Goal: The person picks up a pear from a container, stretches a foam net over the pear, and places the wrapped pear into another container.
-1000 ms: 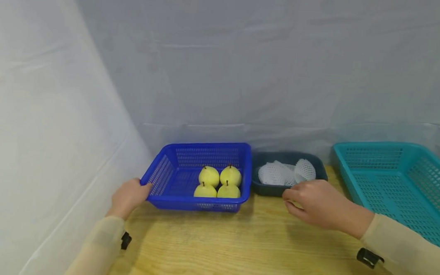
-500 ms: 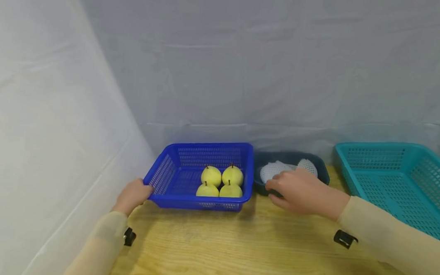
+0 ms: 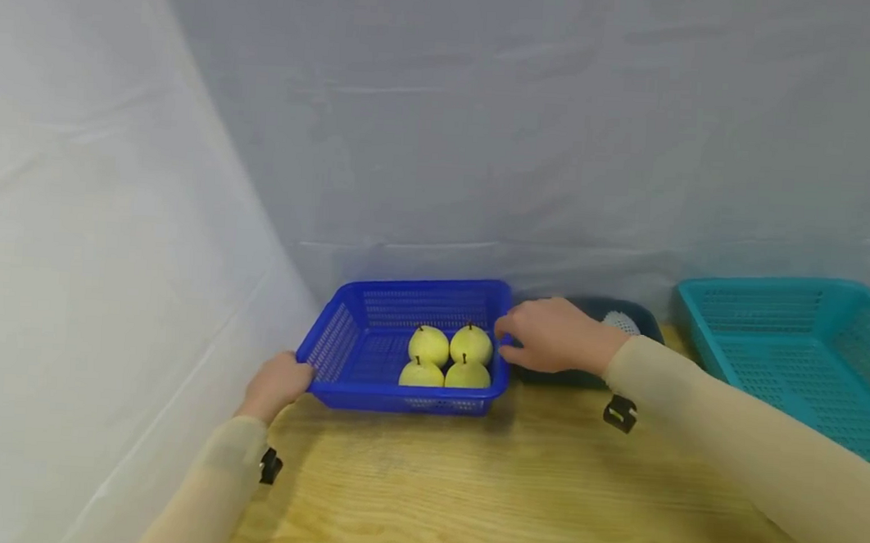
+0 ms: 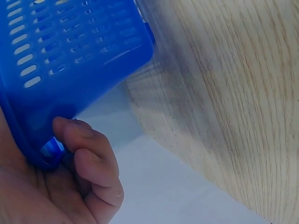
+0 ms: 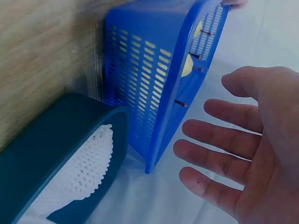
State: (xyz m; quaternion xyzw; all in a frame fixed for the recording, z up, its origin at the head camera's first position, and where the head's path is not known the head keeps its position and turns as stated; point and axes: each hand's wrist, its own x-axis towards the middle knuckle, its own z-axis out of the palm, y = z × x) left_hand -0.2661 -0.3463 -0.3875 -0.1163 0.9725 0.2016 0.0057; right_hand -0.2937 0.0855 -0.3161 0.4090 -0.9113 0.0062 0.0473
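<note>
My left hand [image 3: 276,385] grips the left rim of a blue plastic basket [image 3: 369,399], its fingers curled under the edge in the left wrist view. Several yellow pears [image 3: 428,347] with dark stems sit at the basket's right side. Beside the right rim hovers my right hand [image 3: 555,335]; in the right wrist view its fingers [image 5: 217,154] are spread and hold nothing. Under that hand stands a dark green tray [image 3: 565,378] with white foam fruit nets [image 5: 86,170], mostly hidden in the head view.
To the right stands a larger teal basket [image 3: 789,283]. A wooden table [image 3: 424,484] lies in front of the containers. Pale sheeting [image 3: 442,141] hangs behind, and a white sheet [image 3: 111,246] slopes down on the left.
My right hand has moved left, from the dark tray's front edge across it to the blue basket's right rim. The left hand keeps its grip on the basket.
</note>
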